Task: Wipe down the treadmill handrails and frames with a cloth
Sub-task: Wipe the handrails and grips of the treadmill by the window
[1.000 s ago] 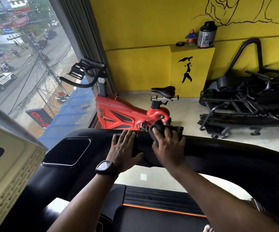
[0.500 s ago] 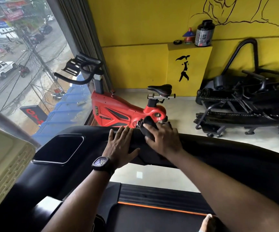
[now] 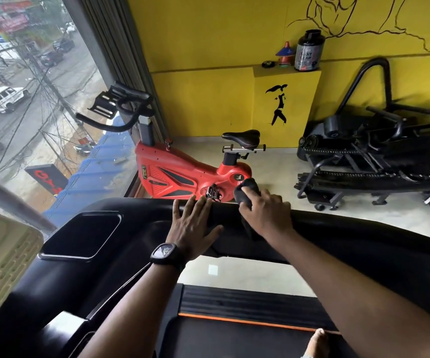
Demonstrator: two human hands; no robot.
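While wiping: right hand [image 3: 265, 215] fisted around cloth [image 3: 247, 193] on front rail [image 3: 337, 228], frame centre.
Left hand [image 3: 193, 226]: spread flat, bracing.
Remaining: likely side rails, frame.

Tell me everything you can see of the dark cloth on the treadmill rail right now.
The dark, nearly black soft fabric cloth is bunched into a wad under the right hand, whose fingers press it onto the top edge of the glossy black treadmill front rail. One rounded fold sticks out beyond the fingertips, over the rail's far side; a strip seems to hang below the palm. The left hand lies flat on the rail beside it, not touching it.
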